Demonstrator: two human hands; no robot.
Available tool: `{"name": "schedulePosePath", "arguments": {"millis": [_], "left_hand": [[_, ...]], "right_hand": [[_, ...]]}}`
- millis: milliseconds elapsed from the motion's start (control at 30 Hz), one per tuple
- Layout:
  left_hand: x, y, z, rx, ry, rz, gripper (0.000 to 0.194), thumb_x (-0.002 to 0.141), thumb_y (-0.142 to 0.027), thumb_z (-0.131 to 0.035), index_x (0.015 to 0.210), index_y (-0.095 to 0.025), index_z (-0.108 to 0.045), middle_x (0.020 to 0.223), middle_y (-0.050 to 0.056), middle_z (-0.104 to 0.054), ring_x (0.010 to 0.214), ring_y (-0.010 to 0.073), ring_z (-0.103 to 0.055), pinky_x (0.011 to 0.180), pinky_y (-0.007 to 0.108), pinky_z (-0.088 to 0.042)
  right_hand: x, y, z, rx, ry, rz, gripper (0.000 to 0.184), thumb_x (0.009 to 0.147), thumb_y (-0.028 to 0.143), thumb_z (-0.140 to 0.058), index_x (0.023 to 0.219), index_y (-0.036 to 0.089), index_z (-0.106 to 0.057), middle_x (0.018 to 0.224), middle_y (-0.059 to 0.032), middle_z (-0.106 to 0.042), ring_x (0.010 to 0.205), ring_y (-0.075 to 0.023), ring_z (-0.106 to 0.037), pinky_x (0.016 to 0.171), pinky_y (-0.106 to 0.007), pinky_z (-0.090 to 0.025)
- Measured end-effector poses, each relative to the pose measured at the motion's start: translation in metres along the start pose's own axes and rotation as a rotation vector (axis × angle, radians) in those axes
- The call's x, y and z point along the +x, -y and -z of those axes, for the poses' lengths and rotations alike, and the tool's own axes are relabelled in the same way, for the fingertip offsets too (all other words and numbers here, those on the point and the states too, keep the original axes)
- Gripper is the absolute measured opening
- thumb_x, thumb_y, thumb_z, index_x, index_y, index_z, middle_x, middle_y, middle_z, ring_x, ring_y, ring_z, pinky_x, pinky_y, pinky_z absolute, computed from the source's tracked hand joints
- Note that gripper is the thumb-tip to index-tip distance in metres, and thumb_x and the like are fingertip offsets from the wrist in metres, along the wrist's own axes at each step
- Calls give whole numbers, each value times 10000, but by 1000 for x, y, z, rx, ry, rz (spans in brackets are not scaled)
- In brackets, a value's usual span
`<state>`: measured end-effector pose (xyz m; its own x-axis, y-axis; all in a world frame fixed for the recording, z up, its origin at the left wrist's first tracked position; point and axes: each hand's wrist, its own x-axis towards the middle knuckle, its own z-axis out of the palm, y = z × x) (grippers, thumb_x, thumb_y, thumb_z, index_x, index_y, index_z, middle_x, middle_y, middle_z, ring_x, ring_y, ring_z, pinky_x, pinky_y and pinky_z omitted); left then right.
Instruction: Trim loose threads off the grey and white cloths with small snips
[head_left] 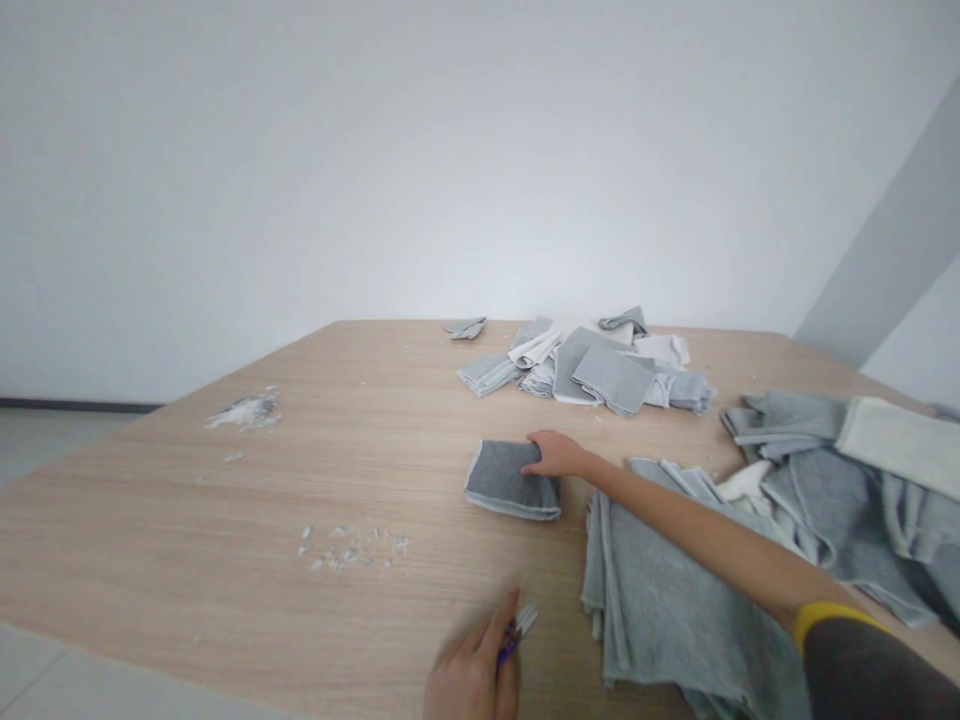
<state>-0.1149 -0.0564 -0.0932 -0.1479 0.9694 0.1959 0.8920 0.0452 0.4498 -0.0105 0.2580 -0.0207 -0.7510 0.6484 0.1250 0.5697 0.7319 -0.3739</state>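
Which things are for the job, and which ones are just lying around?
In the job:
Dark grey folded cloth, touched by the right hand
Small purple tool, held in the left hand
Probably the near cloth stack, back cloth pile and far-right cloth heap

Just lying about, it seems:
Pale fluffy clump
Scattered little scraps

Room [450,150]: is looking like a workroom
Table [375,440]: is carrying cloths [611,375] near far edge, fluffy scraps [251,411] near left

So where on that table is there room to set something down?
Mostly bare table lies between the pale fluff and the folded gray cloth, and between the loose scraps and the near left edge. The right side is crowded with stacked cloths.
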Motion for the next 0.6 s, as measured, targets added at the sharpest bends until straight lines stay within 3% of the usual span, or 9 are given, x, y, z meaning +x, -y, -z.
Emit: {"name": "schedulePosePath", "arguments": {"millis": [233, 333, 400, 500, 600], "left_hand": [[0, -6, 8, 19, -91, -71, 522, 890, -123, -432, 1378, -263, -553, 1060, 34, -760, 845, 180, -726, 743, 276, -577], [2, -9, 13, 32, -98, -67, 503, 894, -128, -439, 1361, -265, -567, 1035, 27, -766, 815, 183, -731, 707, 284, -579], [2, -10, 15, 37, -102, -70, 496, 901, -132, -436, 1364, -257, -562, 1045, 30, -765, 820, 186, -732, 711, 294, -581], [2, -10, 14, 40, -99, -82, 495, 894, -134, -451, 1361, -254, -562, 1071, 30, -761, 842, 189, -733, 727, 296, -584], [2, -8, 13, 61, -108, -88, 485, 893, -145, -467, 1352, -263, -568, 1056, 16, -765, 827, 196, -736, 704, 304, -591]], "right_hand": [[18, 1, 2, 113, 169, -42, 369, 604, 312, -856, 911, 131, -760, 959, -91, -758, 904, -251, -681, 813, -298, -497], [16, 5, 17, 193, 154, -79, 174, 663, 254, -807, 770, 127, -754, 819, -51, -754, 837, -226, -680, 769, -275, -491], [10, 8, 33, 262, 122, -107, 140, 737, 251, -746, 798, 125, -754, 805, -41, -753, 807, -212, -683, 736, -270, -498], [-8, 12, 70, 409, 64, -139, 234, 828, 310, -666, 970, 139, -739, 896, -46, -765, 791, -187, -697, 697, -264, -528], [-43, 18, 121, 808, -28, -175, 330, 785, 380, -726, 1013, 142, -722, 925, -70, -767, 779, -189, -711, 695, -278, -558]]}}
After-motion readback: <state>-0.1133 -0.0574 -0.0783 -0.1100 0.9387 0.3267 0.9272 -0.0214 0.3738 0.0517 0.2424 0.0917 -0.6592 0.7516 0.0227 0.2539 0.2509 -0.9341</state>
